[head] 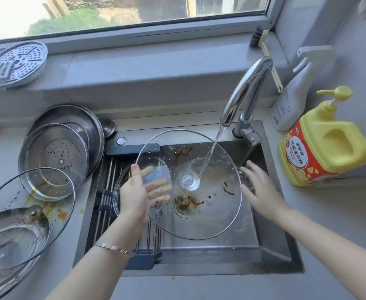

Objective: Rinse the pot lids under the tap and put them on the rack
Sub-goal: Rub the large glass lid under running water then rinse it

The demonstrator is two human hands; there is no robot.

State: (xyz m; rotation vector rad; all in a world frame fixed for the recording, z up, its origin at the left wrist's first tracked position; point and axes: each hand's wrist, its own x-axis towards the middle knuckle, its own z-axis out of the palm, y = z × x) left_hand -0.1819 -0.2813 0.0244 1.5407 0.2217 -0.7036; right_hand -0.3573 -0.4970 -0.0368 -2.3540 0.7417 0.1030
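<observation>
Five left fingers (136,174) pinch the glass lid (212,213); right fingers (252,171) splay.

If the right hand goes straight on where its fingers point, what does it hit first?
Most likely the right rim of the glass lid under the tap; the right hand has its fingers spread beside that rim. Whether they already touch is unclear.

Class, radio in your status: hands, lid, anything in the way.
Left hand pinches glass lid; right hand open at its rim. Lid under running tap. Smaller lid already on rack.
</observation>
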